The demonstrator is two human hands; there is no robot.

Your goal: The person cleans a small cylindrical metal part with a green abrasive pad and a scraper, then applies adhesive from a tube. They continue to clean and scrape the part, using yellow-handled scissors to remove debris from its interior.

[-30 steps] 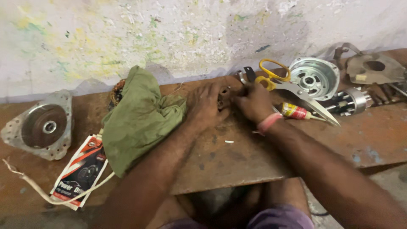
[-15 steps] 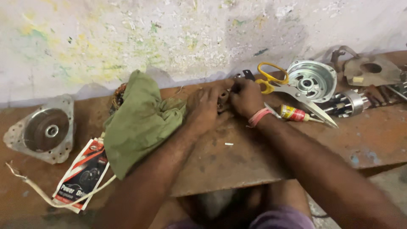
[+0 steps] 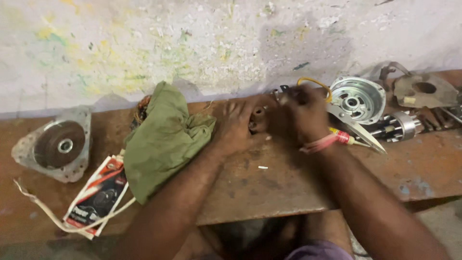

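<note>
My left hand (image 3: 236,123) and my right hand (image 3: 301,115) both clasp a small dark round metal part (image 3: 258,119) on the rusty brown bench (image 3: 269,188), near the wall. The right hand has a pink band at its wrist and covers most of the yellow-handled scissors (image 3: 356,127), whose blades stick out to the right. A crumpled green cloth (image 3: 163,139) lies just left of my left hand. A small glue tube (image 3: 345,138) lies by my right wrist.
A silver round motor housing (image 3: 357,98) and a finned rotor (image 3: 399,126) sit at the right, with a rusty plate (image 3: 423,90) behind. At the left lie a motor end cover (image 3: 57,144), a printed card packet (image 3: 96,195) and a pale cord (image 3: 62,221).
My right hand has slid right and back over the scissors' yellow handles, hiding them. The left hand stays on the dark part. The view has shifted slightly.
</note>
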